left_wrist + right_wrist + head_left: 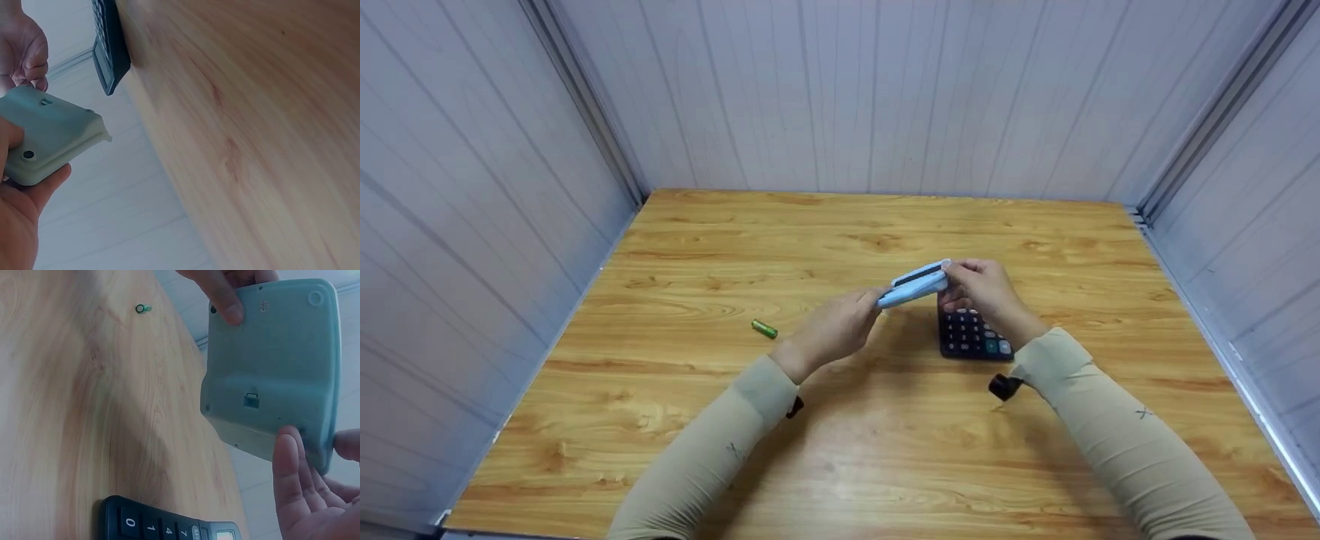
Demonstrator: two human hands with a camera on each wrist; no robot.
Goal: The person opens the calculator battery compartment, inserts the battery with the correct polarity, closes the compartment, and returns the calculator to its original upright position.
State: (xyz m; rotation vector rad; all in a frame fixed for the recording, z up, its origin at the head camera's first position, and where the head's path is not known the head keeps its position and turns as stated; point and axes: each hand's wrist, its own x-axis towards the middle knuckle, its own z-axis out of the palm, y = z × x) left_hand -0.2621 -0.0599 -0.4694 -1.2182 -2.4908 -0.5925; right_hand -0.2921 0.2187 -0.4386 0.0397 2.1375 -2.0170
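A light blue calculator (916,289) is held tilted above the table between both hands. My left hand (838,328) grips its left end, the thumb on the back panel in the right wrist view. At the other end, my right hand (987,294) pinches it with fingertips against the back and the thumb at the edge. That back panel (270,354) shows a small latch (251,401) and round feet. Below the right hand, a black calculator (964,341) lies keys up, its upper part hidden by that hand in the head view.
A green battery (764,328) lies on the wooden table (697,262), left of the left hand. Pale panelled walls (840,97) stand behind the table and along both sides. Black wrist straps or mounts (1003,387) show beneath the sleeves.
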